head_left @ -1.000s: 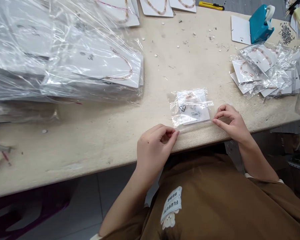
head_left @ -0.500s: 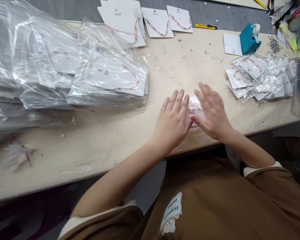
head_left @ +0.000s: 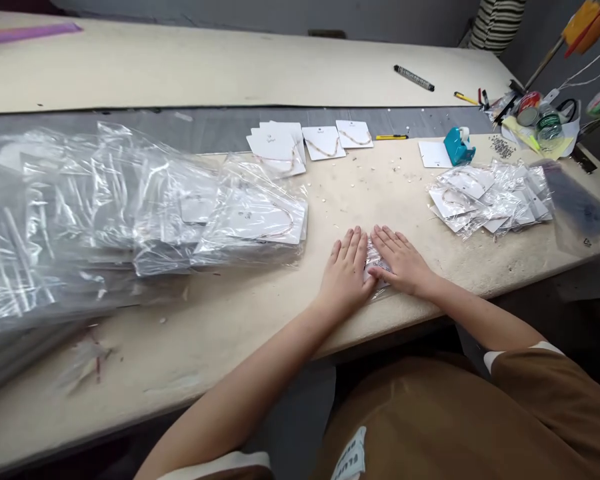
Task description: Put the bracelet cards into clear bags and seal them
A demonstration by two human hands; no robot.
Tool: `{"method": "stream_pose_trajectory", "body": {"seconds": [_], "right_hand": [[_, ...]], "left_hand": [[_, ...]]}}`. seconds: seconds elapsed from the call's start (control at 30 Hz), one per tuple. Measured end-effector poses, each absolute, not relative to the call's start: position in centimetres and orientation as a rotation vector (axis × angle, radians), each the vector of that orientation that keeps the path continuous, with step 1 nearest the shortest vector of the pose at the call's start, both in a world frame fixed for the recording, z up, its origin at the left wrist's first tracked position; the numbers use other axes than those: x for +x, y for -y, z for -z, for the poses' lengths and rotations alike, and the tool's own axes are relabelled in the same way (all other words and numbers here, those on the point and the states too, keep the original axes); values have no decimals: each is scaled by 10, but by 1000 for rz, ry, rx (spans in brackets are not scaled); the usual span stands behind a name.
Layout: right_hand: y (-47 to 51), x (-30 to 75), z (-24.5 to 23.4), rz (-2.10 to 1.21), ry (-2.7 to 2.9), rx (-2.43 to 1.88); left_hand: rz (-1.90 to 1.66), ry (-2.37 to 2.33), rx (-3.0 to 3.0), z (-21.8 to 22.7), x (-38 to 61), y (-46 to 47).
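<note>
A small clear plastic bag (head_left: 375,261) with a white card in it lies on the table near its front edge, mostly hidden under my hands. My left hand (head_left: 347,269) rests flat on its left side, fingers stretched out and pointing away from me. Over its right side lies my right hand (head_left: 399,262), also flat, with the thumb reaching across toward the left hand. Only a shiny strip of the bag shows between the two hands.
Large plastic bags with carded bracelets (head_left: 170,213) cover the left side. Behind are loose bracelet cards (head_left: 324,143) and a yellow cutter (head_left: 392,137). To the right are a teal tape dispenser (head_left: 459,147), a pile of bagged cards (head_left: 490,197) and small metal bits (head_left: 502,147).
The view has tilted up, showing more of the table's far side. My right hand has come down flatter and closer to the left, covering more of the small bag.
</note>
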State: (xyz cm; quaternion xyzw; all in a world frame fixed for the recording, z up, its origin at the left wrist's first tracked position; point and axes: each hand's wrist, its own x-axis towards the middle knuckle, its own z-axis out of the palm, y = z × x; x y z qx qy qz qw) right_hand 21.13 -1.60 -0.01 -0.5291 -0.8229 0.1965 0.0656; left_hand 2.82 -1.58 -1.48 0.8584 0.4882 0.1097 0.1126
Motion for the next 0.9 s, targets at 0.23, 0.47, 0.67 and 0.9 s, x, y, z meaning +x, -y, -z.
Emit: {"method": "stream_pose_trajectory", "body": {"seconds": [0.23, 0.47, 0.67, 0.9], "right_hand": [[13, 212, 2, -621, 2439, -1586], [11, 212, 5, -625, 2399, -1559], [7, 222, 10, -738, 2174, -1377], [4, 219, 20, -718, 1773, -1215]], "left_hand": [[-419, -1536, 2527, 21, 31, 15], [-448, -1616, 2599, 19, 31, 16], [-703, -1513, 2813, -8, 26, 18], [-1190, -1015, 2940, -64, -23, 149]]}}
